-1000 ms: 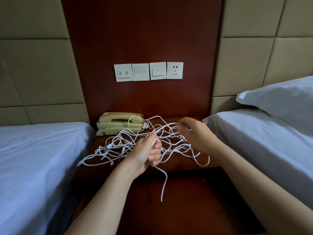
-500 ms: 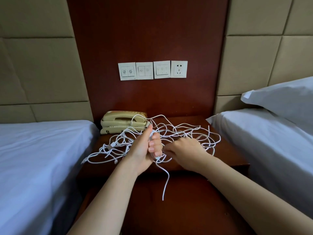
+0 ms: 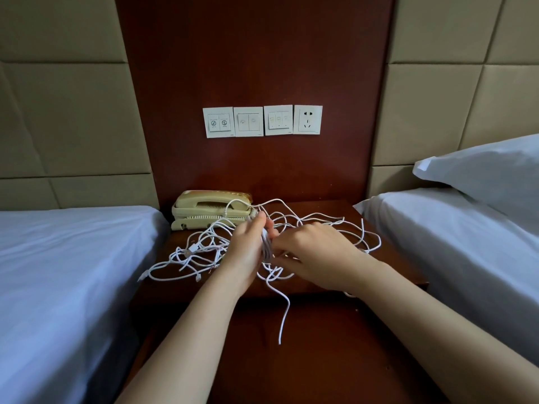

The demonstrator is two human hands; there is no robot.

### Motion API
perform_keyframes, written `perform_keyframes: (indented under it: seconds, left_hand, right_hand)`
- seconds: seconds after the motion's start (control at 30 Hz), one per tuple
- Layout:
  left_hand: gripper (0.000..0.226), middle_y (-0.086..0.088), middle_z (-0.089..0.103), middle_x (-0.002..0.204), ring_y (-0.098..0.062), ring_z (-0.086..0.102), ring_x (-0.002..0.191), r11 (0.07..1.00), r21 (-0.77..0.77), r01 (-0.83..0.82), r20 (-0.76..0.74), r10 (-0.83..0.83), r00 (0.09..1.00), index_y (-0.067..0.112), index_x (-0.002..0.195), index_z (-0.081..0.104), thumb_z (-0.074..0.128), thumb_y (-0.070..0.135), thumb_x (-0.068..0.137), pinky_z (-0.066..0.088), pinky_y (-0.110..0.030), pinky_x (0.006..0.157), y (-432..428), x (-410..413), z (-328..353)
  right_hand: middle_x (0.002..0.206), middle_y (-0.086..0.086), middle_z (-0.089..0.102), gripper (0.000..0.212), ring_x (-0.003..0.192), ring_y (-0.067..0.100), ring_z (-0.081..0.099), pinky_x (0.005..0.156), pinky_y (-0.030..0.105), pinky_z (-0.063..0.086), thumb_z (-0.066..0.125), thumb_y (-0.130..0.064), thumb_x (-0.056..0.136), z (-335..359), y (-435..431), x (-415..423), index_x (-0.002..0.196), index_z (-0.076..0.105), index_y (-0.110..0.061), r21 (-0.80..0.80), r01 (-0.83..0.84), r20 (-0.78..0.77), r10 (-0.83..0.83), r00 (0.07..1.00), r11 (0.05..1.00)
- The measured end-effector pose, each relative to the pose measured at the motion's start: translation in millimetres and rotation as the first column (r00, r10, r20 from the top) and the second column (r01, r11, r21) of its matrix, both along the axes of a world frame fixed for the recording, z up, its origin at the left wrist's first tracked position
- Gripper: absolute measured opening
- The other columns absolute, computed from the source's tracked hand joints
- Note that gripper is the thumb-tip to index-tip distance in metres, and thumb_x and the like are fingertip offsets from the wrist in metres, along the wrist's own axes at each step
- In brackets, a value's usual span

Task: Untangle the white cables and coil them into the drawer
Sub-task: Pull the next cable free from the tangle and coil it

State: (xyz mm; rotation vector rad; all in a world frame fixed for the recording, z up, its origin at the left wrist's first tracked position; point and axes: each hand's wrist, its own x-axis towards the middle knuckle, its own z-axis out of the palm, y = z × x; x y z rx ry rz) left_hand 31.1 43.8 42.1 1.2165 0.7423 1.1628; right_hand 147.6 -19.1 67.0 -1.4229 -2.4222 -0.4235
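A tangle of thin white cables [image 3: 201, 252] sprawls over the dark wooden nightstand [image 3: 390, 258]. My left hand [image 3: 248, 252] is closed on a bunch of strands in the middle of the pile. My right hand [image 3: 318, 255] meets it from the right, fingers pinching strands beside the left fingers. One loose cable end [image 3: 284, 313] hangs down over the nightstand's front edge. Loops spread out on the right [image 3: 367, 237] toward the bed. No drawer front can be made out below the top.
A beige telephone [image 3: 210, 208] sits at the back left of the nightstand, with cable strands lying over it. Beds with blue-white sheets flank both sides [image 3: 67, 272] [image 3: 455, 246]. A pillow [image 3: 490, 173] lies at right. Wall switches and a socket [image 3: 262, 121] are above.
My right hand came from the far right of the tangle toward my left hand and now touches it. The left hand kept its grip and rose slightly.
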Motion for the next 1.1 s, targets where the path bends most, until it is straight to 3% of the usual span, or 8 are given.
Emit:
perform_keyframes:
  seconds: [0.13,0.23,0.3,0.4,0.67,0.83,0.97,1.1]
  left_hand:
    - [0.039,0.002,0.056,0.058,-0.016,0.052,0.062,0.996,0.070,-0.048,-0.132,0.057,0.990,0.016,0.064,0.059,0.042,0.026,0.099,0.040,-0.032,0.072,6.3,2.9,-5.1]
    - [0.051,0.000,0.058,0.065,-0.019,0.054,0.071,0.993,0.115,0.006,-0.213,0.019,0.977,0.018,0.056,0.062,0.039,0.030,0.100,0.039,-0.036,0.080,8.9,1.4,-6.7]
    - [0.051,-0.007,0.061,0.073,-0.022,0.056,0.072,0.989,0.137,0.057,-0.282,-0.016,0.959,0.017,0.065,0.063,0.033,0.036,0.101,0.043,-0.035,0.076,7.1,2.4,-6.9]
    - [0.065,-0.015,0.057,0.070,-0.022,0.053,0.058,0.987,0.045,0.155,-0.334,-0.131,0.933,0.009,0.075,0.060,0.018,0.054,0.098,0.039,-0.027,0.054,1.1,4.5,-4.4]
    - [0.078,0.000,0.043,0.041,-0.010,0.042,0.033,0.931,-0.075,0.358,-0.428,-0.355,0.831,0.010,0.055,0.042,-0.001,0.065,0.090,0.033,-0.018,0.040,-11.1,2.7,-0.6]
    - [0.061,0.008,0.027,0.042,-0.003,0.022,0.032,0.824,-0.242,0.513,-0.298,-0.566,0.769,0.018,0.058,0.035,0.018,0.067,0.090,0.021,-0.017,0.038,-13.6,-6.5,7.8]
    - [0.042,0.011,0.024,0.043,0.001,0.019,0.032,0.786,-0.206,0.583,-0.251,-0.618,0.745,0.017,0.058,0.042,0.049,0.052,0.081,0.018,-0.014,0.036,-16.5,-16.0,11.5]
    - [0.038,0.010,0.022,0.042,0.001,0.019,0.031,0.796,-0.167,0.581,-0.244,-0.605,0.758,0.017,0.055,0.039,0.050,0.034,0.087,0.019,-0.012,0.032,-21.2,-17.7,13.8]
  right_hand:
    - [0.092,0.001,0.070,0.016,0.086,0.029,0.063,0.066,0.038,0.046,0.056,-0.032,0.090,2.2,1.7,5.9,0.101,0.053,-0.020,-0.003,-0.019,-0.066,0.019,0.998,1.000]
    - [0.094,-0.001,0.069,0.032,0.088,0.027,0.063,0.065,0.035,0.045,0.061,-0.035,0.087,4.1,3.4,7.8,0.113,0.048,-0.023,0.005,0.011,-0.089,-0.010,0.996,1.000]
    - [0.094,-0.005,0.068,0.035,0.088,0.025,0.063,0.061,0.032,0.039,0.064,-0.041,0.083,5.0,4.5,10.7,0.111,0.048,-0.026,0.033,0.067,-0.106,-0.063,0.992,0.997]
    - [0.092,-0.006,0.066,0.033,0.085,0.021,0.062,0.062,0.033,0.041,0.067,-0.047,0.079,2.2,7.1,15.2,0.096,0.055,-0.021,0.057,0.081,-0.133,-0.073,0.988,0.995]
    - [0.072,-0.005,0.064,0.021,0.068,0.013,0.058,0.064,0.039,0.047,0.072,-0.037,0.079,-1.6,16.6,29.4,0.076,0.061,-0.019,-0.196,-0.091,-0.366,0.013,0.931,0.976]
    - [0.070,0.005,0.063,0.014,0.064,0.021,0.054,0.060,0.030,0.041,0.068,-0.027,0.085,1.4,15.2,33.3,0.077,0.060,-0.017,-0.227,-0.121,-0.441,0.008,0.897,0.966]
    - [0.066,0.002,0.056,0.020,0.058,0.011,0.043,0.054,0.021,0.035,0.060,-0.017,0.090,4.0,13.7,35.5,0.075,0.054,-0.029,-0.254,-0.156,-0.470,0.019,0.882,0.954]
    - [0.054,-0.002,0.045,0.015,0.047,0.006,0.031,0.046,0.015,0.026,0.059,-0.019,0.092,-0.3,12.3,38.2,0.080,0.051,-0.025,-0.271,-0.152,-0.523,-0.013,0.852,0.951]
